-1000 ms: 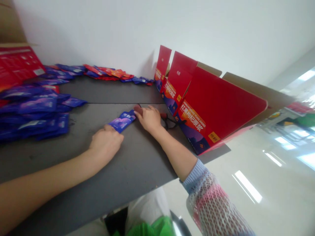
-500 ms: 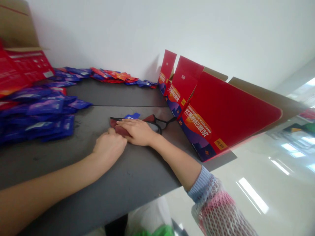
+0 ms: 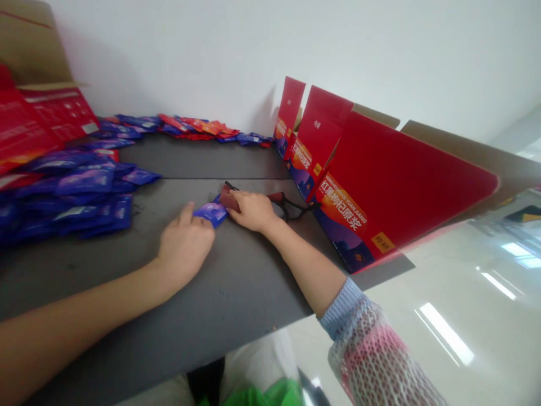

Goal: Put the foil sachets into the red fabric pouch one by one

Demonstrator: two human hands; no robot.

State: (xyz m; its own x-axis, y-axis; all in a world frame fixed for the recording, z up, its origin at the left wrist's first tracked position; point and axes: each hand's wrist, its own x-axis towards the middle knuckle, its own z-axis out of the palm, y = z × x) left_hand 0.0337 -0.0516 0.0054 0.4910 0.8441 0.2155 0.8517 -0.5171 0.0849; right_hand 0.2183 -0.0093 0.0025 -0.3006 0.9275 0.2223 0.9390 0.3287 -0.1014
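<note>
A blue-purple sachet (image 3: 210,212) lies on the grey table between my two hands. My left hand (image 3: 186,239) is closed at its left end, fingers curled over the edge and one finger raised; the thumb is hidden. Bunched under my right hand (image 3: 253,211) is a maroon cloth (image 3: 229,198) with black edging, which covers the far right end of the sachet. My right fingers are bent over this cloth and press it down. Behind the wrist, more maroon material with black straps (image 3: 296,210) reaches toward the boxes.
Several open red boxes (image 3: 380,180) stand in a row on the right. Blue sachets (image 3: 84,192) are heaped at the left, beside another open red box (image 3: 54,121). A line of red and blue sachets (image 3: 190,127) runs along the wall. A white and green bag (image 3: 262,378) sits below the table edge.
My right hand has moved right and slightly away with the maroon cloth, apart from my left hand. The sachet, mostly covered before, now shows between them. My left hand has shifted slightly left.
</note>
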